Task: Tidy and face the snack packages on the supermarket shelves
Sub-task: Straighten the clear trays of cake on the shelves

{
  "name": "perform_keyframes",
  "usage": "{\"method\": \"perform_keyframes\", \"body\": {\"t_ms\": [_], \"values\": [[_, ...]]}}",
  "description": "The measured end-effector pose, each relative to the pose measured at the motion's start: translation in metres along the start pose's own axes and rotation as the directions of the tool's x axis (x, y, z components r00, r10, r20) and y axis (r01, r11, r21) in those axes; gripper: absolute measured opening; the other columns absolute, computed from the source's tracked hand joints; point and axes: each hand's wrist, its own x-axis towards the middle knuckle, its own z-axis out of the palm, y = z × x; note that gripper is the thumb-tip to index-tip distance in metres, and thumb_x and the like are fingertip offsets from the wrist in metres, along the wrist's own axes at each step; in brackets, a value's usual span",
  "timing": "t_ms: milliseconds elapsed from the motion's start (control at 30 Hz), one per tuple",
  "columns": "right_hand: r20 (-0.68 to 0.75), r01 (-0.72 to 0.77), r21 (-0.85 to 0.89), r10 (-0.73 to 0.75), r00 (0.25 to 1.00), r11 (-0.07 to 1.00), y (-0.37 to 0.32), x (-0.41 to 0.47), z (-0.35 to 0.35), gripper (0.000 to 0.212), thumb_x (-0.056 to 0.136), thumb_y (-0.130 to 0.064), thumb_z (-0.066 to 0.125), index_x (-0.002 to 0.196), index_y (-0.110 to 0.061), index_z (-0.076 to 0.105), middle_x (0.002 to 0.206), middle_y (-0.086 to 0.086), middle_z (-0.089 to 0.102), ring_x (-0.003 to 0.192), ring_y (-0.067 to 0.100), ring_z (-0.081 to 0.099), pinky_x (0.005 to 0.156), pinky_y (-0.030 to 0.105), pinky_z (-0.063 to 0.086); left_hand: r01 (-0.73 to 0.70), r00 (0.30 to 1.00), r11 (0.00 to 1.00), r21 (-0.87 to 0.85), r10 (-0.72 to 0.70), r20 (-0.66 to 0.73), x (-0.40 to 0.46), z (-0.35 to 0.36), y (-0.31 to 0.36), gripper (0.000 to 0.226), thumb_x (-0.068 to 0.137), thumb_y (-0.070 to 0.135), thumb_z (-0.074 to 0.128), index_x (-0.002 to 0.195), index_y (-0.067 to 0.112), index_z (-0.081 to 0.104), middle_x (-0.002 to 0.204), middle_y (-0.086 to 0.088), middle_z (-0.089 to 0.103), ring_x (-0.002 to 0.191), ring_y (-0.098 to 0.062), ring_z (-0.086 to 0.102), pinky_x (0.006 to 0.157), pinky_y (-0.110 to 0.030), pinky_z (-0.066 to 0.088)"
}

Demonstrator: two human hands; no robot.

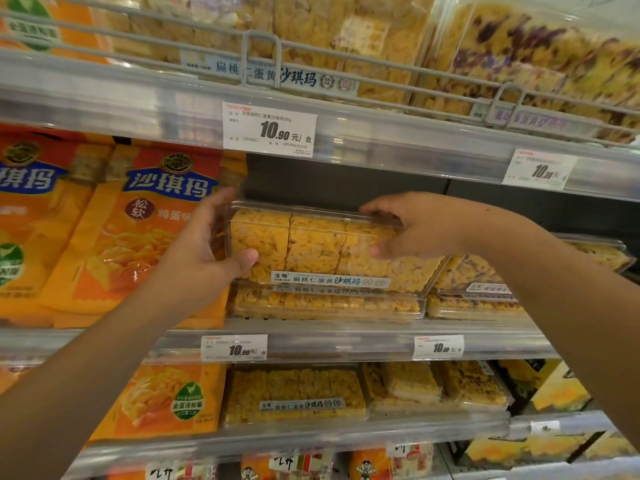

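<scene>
Your left hand [204, 251] and right hand [408, 230] grip a clear snack box [311, 247] labelled 沙琪玛; your fingers partly hide its ends; price tag [269, 129] reads 10.90.

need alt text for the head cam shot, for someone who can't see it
Two bare hands, left hand and right hand, grip the ends of a clear plastic box of yellow snack bars atop another box on a supermarket shelf. Orange snack bags stand to its left, and a price tag reads 10.90.
</scene>
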Motion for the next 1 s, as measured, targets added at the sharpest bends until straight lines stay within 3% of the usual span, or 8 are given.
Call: {"method": "perform_keyframes", "body": {"t_ms": [133,200,267,367,467,633,800,1000], "values": [[-0.035,0.012,0.001,-0.012,0.999,1.0,0.001,-0.005,0.007,0.072,0.089,-0.043,0.065,0.15,-0.034,0.027,0.148,-0.007,0.043,0.129,0.017,0.044,0.097,0.025,0.034,-0.002,0.994,0.972,0.236,0.027,-0.105,-0.013,0.008,0.004,0.083,0.084,0.014,0.074,0.143,0.048,0.026,0.142,0.019,0.044,0.133,-0.01,0.043,0.107,-0.047,0.044],[-0.097,0.04,-0.033,-0.043,0.994,0.999,0.0,-0.012,0.014,0.073,0.09,-0.044,0.063,0.15,-0.035,0.024,0.15,-0.007,0.039,0.133,0.017,0.041,0.104,0.03,0.035,-0.17,0.953,0.864,0.475,0.266,-0.143,-0.026,0.015,0.01,0.071,0.089,0.015,0.067,0.146,0.026,0.027,0.145,0.001,0.036,0.137,-0.015,0.033,0.114,-0.044,0.034],[-0.203,0.082,-0.102,-0.102,0.974,0.991,0.001,-0.022,0.023,0.072,0.091,-0.044,0.061,0.151,-0.034,0.023,0.154,-0.006,0.033,0.14,0.018,0.032,0.114,0.038,0.027,-0.397,0.848,0.684,0.612,0.529,-0.042,-0.043,0.027,0.012,0.058,0.086,0.01,0.061,0.139,0.008,0.037,0.141,-0.014,0.037,0.136,-0.018,0.031,0.116,-0.034,0.027],[-0.398,0.201,-0.144,-0.242,0.885,0.969,0.006,-0.045,0.043,0.056,0.092,-0.041,0.054,0.145,-0.03,0.037,0.151,-0.008,0.037,0.142,0.014,0.026,0.118,0.042,0.019,-0.575,0.752,0.549,0.607,0.646,0.128,-0.07,0.045,0.001,0.044,0.083,0.003,0.057,0.125,0.007,0.048,0.134,-0.014,0.044,0.129,-0.022,0.039,0.11,-0.033,0.029],[-0.521,0.305,-0.089,-0.305,0.797,0.948,0.021,-0.074,0.078,0.036,0.093,-0.025,0.059,0.129,-0.023,0.059,0.133,-0.012,0.052,0.132,0.006,0.04,0.112,0.032,0.03,-0.62,0.766,0.523,0.584,0.565,0.308,-0.091,0.065,-0.022,0.043,0.083,0.001,0.055,0.124,0.009,0.052,0.134,-0.014,0.049,0.129,-0.031,0.046,0.107,-0.042,0.036],[-0.577,0.241,-0.01,-0.203,0.791,0.97,0.055,-0.107,0.139,0.03,0.085,-0.003,0.066,0.114,-0.01,0.067,0.127,0.001,0.06,0.131,0.019,0.047,0.108,0.041,0.041,-0.53,0.848,0.509,0.678,0.319,0.424,-0.107,0.092,-0.057,0.055,0.087,0.012,0.053,0.141,0.006,0.043,0.151,-0.018,0.037,0.145,-0.036,0.028,0.114,-0.054,0.028],[-0.536,0.16,0.052,-0.108,0.837,0.986,0.09,-0.117,0.183,0.035,0.086,0.0,0.06,0.12,-0.008,0.063,0.136,0.009,0.054,0.134,0.024,0.043,0.108,0.043,0.04,-0.444,0.895,0.419,0.792,0.258,0.365,-0.115,0.118,-0.072,0.065,0.082,0.016,0.055,0.144,0.002,0.04,0.157,-0.022,0.028,0.148,-0.04,0.018,0.118,-0.057,0.016],[-0.444,0.104,0.047,-0.072,0.893,0.993,0.138,-0.116,0.226,0.063,0.085,0.006,0.056,0.145,-0.003,0.039,0.158,0.01,0.024,0.149,0.024,0.015,0.117,0.05,0.026,-0.262,0.958,0.388,0.884,0.216,0.189,-0.13,0.163,-0.078,0.073,0.08,0.019,0.055,0.148,0.001,0.034,0.158,-0.03,0.015,0.147,-0.047,0.008,0.117,-0.064,0.007]]}}
